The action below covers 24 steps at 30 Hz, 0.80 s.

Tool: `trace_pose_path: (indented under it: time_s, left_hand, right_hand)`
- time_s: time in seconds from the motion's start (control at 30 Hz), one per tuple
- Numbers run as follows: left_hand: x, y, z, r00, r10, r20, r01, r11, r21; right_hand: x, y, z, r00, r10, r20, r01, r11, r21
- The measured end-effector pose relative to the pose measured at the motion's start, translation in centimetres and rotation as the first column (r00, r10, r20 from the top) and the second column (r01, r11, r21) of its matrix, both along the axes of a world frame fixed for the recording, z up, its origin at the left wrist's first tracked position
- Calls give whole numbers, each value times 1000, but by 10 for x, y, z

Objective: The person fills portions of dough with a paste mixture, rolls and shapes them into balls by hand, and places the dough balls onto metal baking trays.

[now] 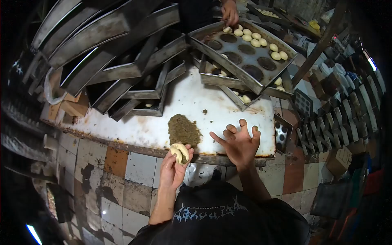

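Observation:
My left hand [172,173] is closed around a pale piece of dough [179,152], folded into a cup with an opening along it. Some greenish-brown filling seems to show inside that opening. Just beyond this hand, a heap of crumbly greenish-brown filling [182,130] lies on the white tabletop [141,132]. To the right, my right hand [241,145] is raised above the table's near edge with its fingers spread. A bit of filling sticks to one of its fingertips, and nothing else is in it.
A metal tray [249,61] with pale dough balls [256,42] sits on other trays at the back right. Another person's hand [230,14] reaches to its far edge. Stacked metal trays [134,71] crowd the left. More trays [339,118] stand at the right.

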<state>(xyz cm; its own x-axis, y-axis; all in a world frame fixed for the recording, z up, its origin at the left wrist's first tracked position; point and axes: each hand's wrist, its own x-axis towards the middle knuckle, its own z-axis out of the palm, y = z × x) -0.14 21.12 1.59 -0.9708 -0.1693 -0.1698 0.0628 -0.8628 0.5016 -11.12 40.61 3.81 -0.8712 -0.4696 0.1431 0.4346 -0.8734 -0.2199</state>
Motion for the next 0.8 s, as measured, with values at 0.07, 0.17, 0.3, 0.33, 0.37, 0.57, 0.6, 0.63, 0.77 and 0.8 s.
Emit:
trace_pose_path:
  time_s: [0.07, 0.17, 0.3, 0.33, 0.37, 0.57, 0.6, 0.63, 0.77, 0.8]
  left_hand:
    - [-14, 24, 6, 999, -22, 28, 22, 1000, -10]
    - [-31, 53, 11, 991, -113, 65, 120, 985, -122]
    - [-46, 81, 9, 936, -305, 176, 336, 923, -187]
    - [-53, 86, 13, 906, -364, 218, 409, 886, -221]
    - [-58, 88, 13, 905, -361, 227, 408, 888, -212]
    - [-93, 114, -12, 914, 26, 405, 78, 968, -237]
    - [-103, 128, 6, 927, 110, 358, -73, 991, -114]
    - [-111, 130, 4, 929, 103, 355, -67, 991, -113]
    - [-128, 141, -21, 942, 246, 227, -196, 956, -220]
    - [-131, 148, -29, 954, 277, 113, -189, 850, -492]
  right_hand:
    - [-12, 16, 4, 996, -39, 82, 38, 999, 13]
    - [-28, 32, -6, 979, -133, -154, 189, 871, 452]
    - [-33, 43, -4, 830, 323, -454, 283, 457, 843]
    - [-34, 44, -2, 812, 386, -437, 246, 453, 857]
    - [-34, 47, -2, 816, 391, -426, 235, 450, 862]
    - [-4, 46, -12, 453, 295, -841, 869, 63, 490]
    - [3, 40, -27, 395, 281, -875, 901, 67, 429]
    - [12, 43, -34, 409, 345, -845, 890, 54, 453]
    - [-18, 85, -60, 374, 434, -819, 808, 281, 518]
    - [-24, 98, -61, 363, 506, -782, 813, 238, 531]
